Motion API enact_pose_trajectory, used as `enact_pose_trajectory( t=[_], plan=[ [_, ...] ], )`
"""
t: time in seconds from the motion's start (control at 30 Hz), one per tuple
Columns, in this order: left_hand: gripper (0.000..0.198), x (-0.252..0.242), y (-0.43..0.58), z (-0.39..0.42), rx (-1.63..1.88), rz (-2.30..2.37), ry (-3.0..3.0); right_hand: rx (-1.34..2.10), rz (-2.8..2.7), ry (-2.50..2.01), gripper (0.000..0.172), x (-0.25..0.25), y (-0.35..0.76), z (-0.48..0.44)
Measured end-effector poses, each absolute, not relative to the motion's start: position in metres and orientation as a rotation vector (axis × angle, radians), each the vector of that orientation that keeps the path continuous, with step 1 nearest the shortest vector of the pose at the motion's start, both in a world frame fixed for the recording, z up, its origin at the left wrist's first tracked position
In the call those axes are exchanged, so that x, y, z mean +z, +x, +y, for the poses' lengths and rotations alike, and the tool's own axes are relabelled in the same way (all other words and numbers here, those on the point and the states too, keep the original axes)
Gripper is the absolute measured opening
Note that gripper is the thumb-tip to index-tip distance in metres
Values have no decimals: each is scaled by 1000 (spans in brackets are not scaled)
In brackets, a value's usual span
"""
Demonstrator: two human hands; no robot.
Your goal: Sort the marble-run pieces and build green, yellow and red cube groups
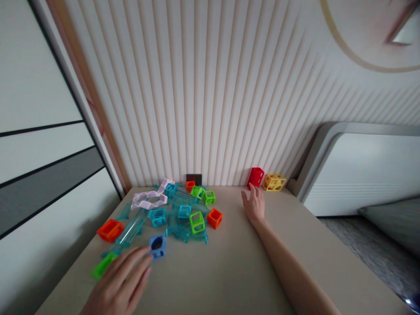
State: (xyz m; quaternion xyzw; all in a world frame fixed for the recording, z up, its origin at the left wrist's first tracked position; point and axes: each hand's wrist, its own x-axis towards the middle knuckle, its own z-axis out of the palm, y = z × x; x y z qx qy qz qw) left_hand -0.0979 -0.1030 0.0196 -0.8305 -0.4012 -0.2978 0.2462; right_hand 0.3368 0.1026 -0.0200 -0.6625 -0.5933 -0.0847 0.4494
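My left hand [120, 282] is at the lower left, fingers stretched out and thumb hidden. Its fingertips are at the left edge of a blue cube block [158, 246] with a round hole; I cannot tell if they touch. A green block [104, 265] lies partly behind that hand. Toward the back right, my right hand [255, 204] reaches out with fingers apart. Those fingers overlap the lower part of an upright red block [256, 177]; contact is unclear. Just right of it lies a yellow openwork block [274, 182].
Clear teal pieces [183, 229] and a clear tube [133, 227] lie among several cube blocks at left. There are orange blocks [215, 218], green blocks [197, 222] and a lilac zigzag piece [149, 200]. A ribbed wall [197, 87] closes the table's [213, 275] back.
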Motion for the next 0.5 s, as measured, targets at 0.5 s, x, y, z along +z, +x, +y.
enact_pose_trajectory(
  t=[0.5],
  plan=[
    [16, -50, 96, -60, -1160, -330, -2865, 35, -971, -1670, 56, -39, 377, 166]
  ],
)
